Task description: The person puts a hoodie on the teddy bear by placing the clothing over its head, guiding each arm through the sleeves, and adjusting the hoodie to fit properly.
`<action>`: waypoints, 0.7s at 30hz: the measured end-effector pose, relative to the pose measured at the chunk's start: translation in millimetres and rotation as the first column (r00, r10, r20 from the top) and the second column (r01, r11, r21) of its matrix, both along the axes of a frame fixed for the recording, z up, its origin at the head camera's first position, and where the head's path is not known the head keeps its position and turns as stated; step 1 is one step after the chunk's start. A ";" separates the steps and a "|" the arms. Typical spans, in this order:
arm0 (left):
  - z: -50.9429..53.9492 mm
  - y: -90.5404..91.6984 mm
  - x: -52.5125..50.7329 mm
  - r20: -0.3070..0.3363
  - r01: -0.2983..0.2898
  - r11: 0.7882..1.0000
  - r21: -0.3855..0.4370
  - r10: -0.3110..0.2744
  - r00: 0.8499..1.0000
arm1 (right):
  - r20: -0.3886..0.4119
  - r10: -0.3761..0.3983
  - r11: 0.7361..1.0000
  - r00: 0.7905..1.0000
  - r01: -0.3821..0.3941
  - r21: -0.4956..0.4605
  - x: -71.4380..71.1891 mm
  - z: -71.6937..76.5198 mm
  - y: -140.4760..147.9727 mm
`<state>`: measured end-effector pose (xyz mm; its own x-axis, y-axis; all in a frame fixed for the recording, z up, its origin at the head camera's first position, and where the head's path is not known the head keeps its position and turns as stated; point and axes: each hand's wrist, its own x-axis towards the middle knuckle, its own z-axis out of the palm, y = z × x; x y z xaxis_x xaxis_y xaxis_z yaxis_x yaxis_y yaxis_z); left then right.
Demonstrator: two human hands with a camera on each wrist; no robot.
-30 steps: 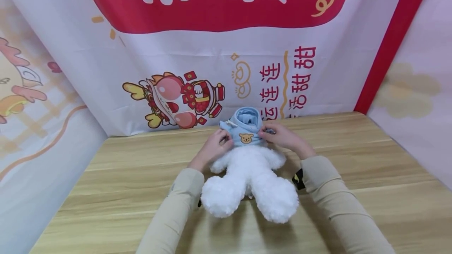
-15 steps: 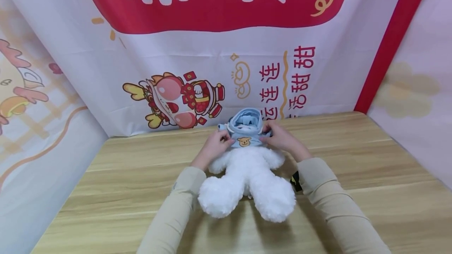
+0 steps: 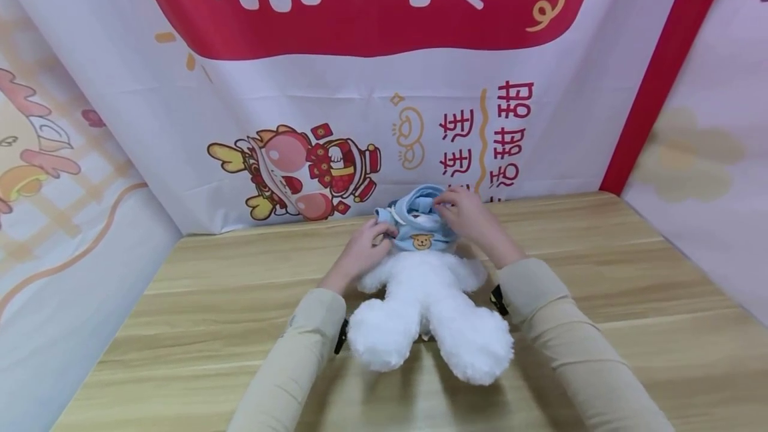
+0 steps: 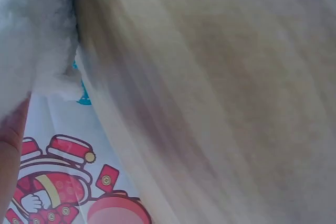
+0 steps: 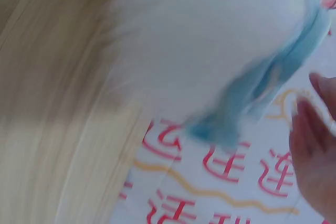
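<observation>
A white plush toy (image 3: 423,285) lies on its back with its feet toward me. Over its upper end sits a small light-blue hoodie (image 3: 435,240) with a bear face on the front; the toy's head is mostly hidden by the cloth. My left hand (image 3: 364,251) pinches the hoodie's left side near the sleeve. At the hood's right rim is my right hand (image 3: 474,219). In the right wrist view, the right hand's fingers (image 5: 307,135) stand apart from the blurred blue cloth, with nothing between them. White fur (image 4: 37,30) fills the left wrist view's upper left corner.
A wood-grain table (image 3: 228,312) bears the toy. Just behind the hoodie rises a white and red printed cloth backdrop (image 3: 180,112), with further printed cloth walls at left and right.
My right hand has let go of the hoodie's right side and moved up to the hood's rim. My left hand stays at the left side. The hood opening has shifted slightly.
</observation>
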<state>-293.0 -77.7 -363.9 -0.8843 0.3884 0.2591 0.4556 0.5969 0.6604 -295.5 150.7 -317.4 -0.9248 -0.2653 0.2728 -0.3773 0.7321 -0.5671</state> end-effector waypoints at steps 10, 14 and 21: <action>0.2 8.5 -0.2 -0.145 0.071 0.992 -0.107 -0.086 0.986 | 0.152 0.156 0.967 0.976 -0.182 0.177 -0.1 8.6 -18.9; 2.7 9.4 -0.5 -0.186 0.070 0.983 -0.168 -0.101 0.977 | 0.143 0.114 0.960 0.983 -0.146 0.240 -1.9 9.2 -22.0; 5.5 1.1 -0.6 -0.144 0.035 0.961 -0.275 -0.077 0.987 | 0.107 -0.049 0.992 0.993 0.036 0.120 -2.3 0.0 -17.1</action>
